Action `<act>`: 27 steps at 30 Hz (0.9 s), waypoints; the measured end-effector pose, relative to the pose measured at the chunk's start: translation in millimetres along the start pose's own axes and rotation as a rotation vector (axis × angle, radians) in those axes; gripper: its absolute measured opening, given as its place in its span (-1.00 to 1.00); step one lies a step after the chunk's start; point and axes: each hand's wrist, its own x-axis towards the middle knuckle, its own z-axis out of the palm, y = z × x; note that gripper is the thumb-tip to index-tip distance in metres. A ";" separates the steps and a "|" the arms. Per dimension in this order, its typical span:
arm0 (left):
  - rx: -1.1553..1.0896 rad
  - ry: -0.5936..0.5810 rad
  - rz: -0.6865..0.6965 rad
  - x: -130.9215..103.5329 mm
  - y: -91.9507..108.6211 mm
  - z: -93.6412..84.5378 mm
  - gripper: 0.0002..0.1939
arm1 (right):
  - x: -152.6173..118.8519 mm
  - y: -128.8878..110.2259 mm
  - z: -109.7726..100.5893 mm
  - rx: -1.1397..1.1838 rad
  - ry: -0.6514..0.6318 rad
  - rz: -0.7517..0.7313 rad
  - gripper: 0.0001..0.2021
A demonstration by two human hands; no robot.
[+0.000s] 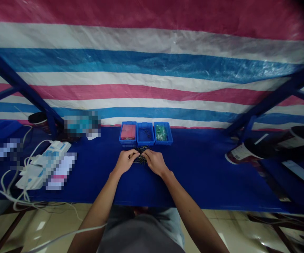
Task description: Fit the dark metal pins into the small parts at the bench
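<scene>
On the blue tabletop, a loose pile of thin, dark and brassy pieces like screws or nails (141, 160) lies between my two hands. My left hand (125, 161) reaches in from the left, its thumb and fingers pinched together at the pile's edge. From the other side, my right hand (156, 161) bends over the pile with its fingertips closed too. Whatever the fingertips grip is too small to make out. Just behind stand three small blue bins: one with pink packets (128, 131), one with a few dark thin pieces (144, 133), one with green-and-clear packets (161, 132).
A white power strip (45, 163) with tangled white cables lies on the left. Dark-topped cups stand at the back left (38, 118) and on the right (243, 151). Blue metal frame bars (275, 93) slant up both sides before a striped tarp (152, 77).
</scene>
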 end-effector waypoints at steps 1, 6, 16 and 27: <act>0.000 0.003 -0.002 -0.1 -0.7 0.3 -0.66 | 0.0 -0.4 -0.3 -0.011 -0.006 0.002 -0.72; 0.003 -0.002 -0.001 0.2 -2.5 0.9 -0.66 | 0.9 -2.1 -0.3 -0.048 -0.019 0.024 -0.65; 0.016 -0.019 -0.006 1.9 -0.6 0.0 -0.66 | 1.3 1.4 3.1 -0.035 0.001 0.060 -0.57; -0.035 0.030 -0.029 5.6 -0.9 -0.8 -0.64 | -2.3 0.5 -0.4 0.061 0.089 0.013 -0.77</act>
